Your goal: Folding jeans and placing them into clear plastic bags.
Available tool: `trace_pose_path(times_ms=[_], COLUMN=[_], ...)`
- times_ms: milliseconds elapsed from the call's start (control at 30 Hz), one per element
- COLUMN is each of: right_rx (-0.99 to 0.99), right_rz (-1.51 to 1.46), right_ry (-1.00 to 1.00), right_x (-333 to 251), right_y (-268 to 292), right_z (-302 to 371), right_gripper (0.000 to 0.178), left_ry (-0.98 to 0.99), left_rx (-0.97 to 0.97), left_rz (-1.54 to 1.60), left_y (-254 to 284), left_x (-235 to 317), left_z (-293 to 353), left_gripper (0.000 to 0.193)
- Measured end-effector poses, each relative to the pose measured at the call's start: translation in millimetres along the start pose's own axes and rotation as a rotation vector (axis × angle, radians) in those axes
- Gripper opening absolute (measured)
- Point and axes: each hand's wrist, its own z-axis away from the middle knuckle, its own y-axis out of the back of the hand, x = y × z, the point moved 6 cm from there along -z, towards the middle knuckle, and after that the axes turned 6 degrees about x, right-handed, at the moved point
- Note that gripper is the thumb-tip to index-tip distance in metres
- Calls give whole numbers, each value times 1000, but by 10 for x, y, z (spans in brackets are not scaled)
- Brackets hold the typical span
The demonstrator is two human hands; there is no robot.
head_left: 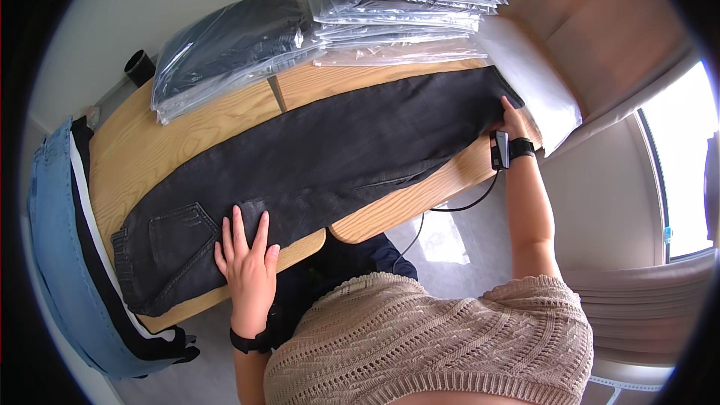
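A pair of black jeans (322,142), folded lengthwise, lies stretched across the wooden table, its waistband at the left and its leg hem at the far right. My left hand (247,270) rests flat on the fabric beside the back pocket (184,236), fingers spread and holding nothing. At the other end, my right hand (513,120) grips the edge of the leg by the hem. One digit shows along the cloth there; the remaining fingers are mostly hidden.
Clear-bagged dark garments are stacked in a tall pile (405,7) and a lower pile (232,45) along the table's back. White plastic bags (525,67) lie at the far right. Blue jeans (56,232) drape at the left edge. A cable (469,206) hangs from my right wrist device.
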Motion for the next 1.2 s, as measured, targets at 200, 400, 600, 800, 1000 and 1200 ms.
trace_pose_path(times_ms=[200,400,600,800,1000,1200], right_rx=[-106,-171,-595,-617,-617,-625], right_rz=[-78,371,1333,1409,1275,1493], right_ry=[436,1089,1550,1579,1429,1582], right_x=[-383,41,1564,1619,1514,1590], right_y=[-333,-1404,-1962,-1970,-1955,-1922], right_z=[648,2600,3117,3131,2963,3166], right_gripper=[42,35,62,53,50,56], left_ry=[-13,-19,-28,-27,-25,-13], left_rx=[50,99,123,154,157,138], left_rz=[56,56,75,88,99,92], left_y=[-14,-46,-67,-36,-27,-35], left_x=[-1,-61,-45,-63,-73,-62], left_z=[-47,-5,-11,13,7,-12], left_gripper=[47,46,40,42,45,57])
